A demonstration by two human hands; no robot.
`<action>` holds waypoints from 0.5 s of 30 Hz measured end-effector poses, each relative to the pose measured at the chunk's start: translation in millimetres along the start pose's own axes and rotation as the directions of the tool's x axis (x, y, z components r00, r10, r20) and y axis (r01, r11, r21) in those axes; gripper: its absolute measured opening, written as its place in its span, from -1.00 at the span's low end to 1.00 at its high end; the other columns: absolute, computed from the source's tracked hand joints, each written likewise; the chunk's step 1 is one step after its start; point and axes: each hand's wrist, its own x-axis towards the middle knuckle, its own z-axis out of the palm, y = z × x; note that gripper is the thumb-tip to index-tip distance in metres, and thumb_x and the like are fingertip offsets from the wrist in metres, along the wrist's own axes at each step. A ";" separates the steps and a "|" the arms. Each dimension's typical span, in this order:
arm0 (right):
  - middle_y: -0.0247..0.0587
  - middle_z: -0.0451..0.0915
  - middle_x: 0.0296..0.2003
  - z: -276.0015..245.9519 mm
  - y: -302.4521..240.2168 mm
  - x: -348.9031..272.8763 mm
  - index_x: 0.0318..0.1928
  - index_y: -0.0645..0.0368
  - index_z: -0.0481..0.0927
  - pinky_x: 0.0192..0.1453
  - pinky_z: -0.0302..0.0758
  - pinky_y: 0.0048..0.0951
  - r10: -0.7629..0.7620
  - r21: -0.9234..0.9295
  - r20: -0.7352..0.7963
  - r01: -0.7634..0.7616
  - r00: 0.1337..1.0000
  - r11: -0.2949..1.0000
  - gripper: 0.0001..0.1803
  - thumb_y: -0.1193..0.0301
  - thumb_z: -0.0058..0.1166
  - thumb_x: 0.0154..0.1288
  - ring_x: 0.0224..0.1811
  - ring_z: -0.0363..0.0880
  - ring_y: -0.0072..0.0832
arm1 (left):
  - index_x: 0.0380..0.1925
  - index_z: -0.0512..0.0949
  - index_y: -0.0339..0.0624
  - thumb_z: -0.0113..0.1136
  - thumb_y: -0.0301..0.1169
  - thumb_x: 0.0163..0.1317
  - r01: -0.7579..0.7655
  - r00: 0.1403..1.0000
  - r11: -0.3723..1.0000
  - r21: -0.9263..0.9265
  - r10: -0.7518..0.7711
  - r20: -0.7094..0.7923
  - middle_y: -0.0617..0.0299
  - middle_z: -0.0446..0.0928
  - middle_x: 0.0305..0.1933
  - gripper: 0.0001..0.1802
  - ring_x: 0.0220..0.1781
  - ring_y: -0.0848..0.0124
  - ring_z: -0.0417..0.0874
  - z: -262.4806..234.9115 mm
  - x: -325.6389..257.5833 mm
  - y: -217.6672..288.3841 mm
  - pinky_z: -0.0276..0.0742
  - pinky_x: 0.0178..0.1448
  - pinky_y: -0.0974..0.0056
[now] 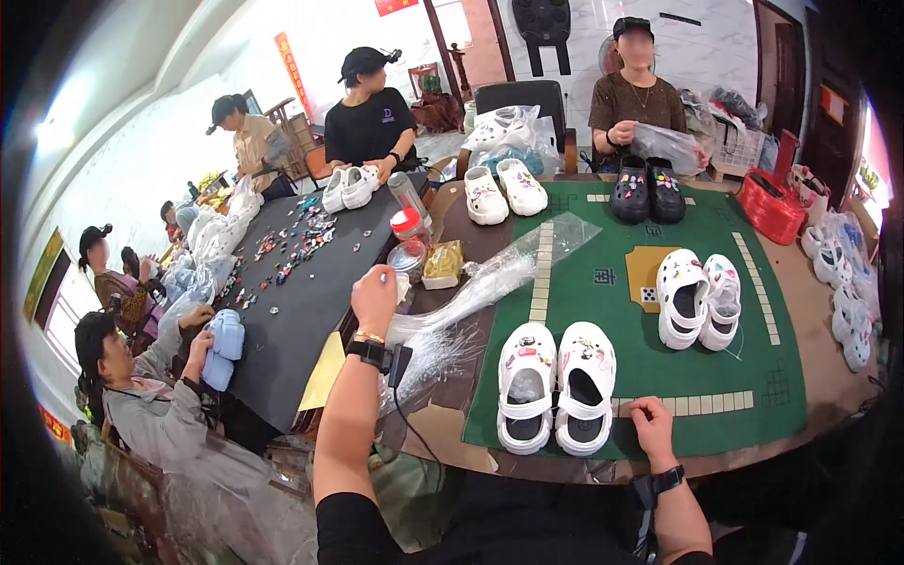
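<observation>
Straight in front of me a pair of white clogs with colourful charms [585,381] stands on the green mat [650,441]. My left hand [374,299] is raised beside a clear jar [407,256], over the near end of a bundle of clear plastic strands [443,344]. Its fingers are pinched together, with a tiny bluish spot at their tips; what they hold is too small to name. To the right of the clogs, my right hand [652,426] rests curled at the mat's near edge, with nothing showing in it.
More white clogs [699,299] and black clogs [648,190] stand on the mat. A yellow packet [443,265] and a red-lidded jar [409,224] are left of it. Loose charms [299,235] cover the dark table [311,311], where co-workers handle clogs. Red twine [774,202] lies far right.
</observation>
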 end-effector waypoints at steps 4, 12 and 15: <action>-0.37 0.60 -0.38 -7.9 -6.4 14.0 -0.30 0.28 0.61 -0.26 0.46 -0.59 0.195 0.132 0.028 -0.197 0.980 0.972 -0.91 0.57 0.03 0.26 -0.38 0.51 -0.66 | -0.35 0.71 -0.14 0.15 -0.25 0.21 0.026 0.992 0.998 0.052 -0.033 0.120 -0.08 0.66 -0.37 -0.75 -0.30 -0.05 0.68 -9.6 -8.6 20.5 0.60 -0.20 0.03; -0.21 0.62 -0.14 48.3 -165.8 43.8 0.02 0.30 0.54 -0.07 0.50 -0.56 -0.074 0.426 0.311 -0.069 0.948 0.902 -0.75 0.55 0.00 0.35 -0.17 0.57 -0.57 | -0.20 0.60 -0.27 0.09 -0.39 0.31 0.514 0.705 0.655 -0.554 0.046 0.708 0.32 0.57 -0.46 -0.80 -0.44 0.59 0.52 -36.4 -90.8 107.9 0.46 -0.33 0.43; -0.20 0.55 0.01 93.5 -194.8 51.7 0.15 0.26 0.45 0.04 0.48 -0.47 -0.089 0.406 0.571 -0.187 0.816 0.894 -0.66 0.41 0.01 0.43 -0.03 0.51 -0.56 | -0.11 0.56 -0.26 0.04 -0.44 0.32 0.436 0.665 0.673 -0.597 0.206 0.718 0.32 0.59 -0.40 -0.79 -0.38 0.57 0.59 -44.2 -118.0 131.9 0.51 -0.31 0.43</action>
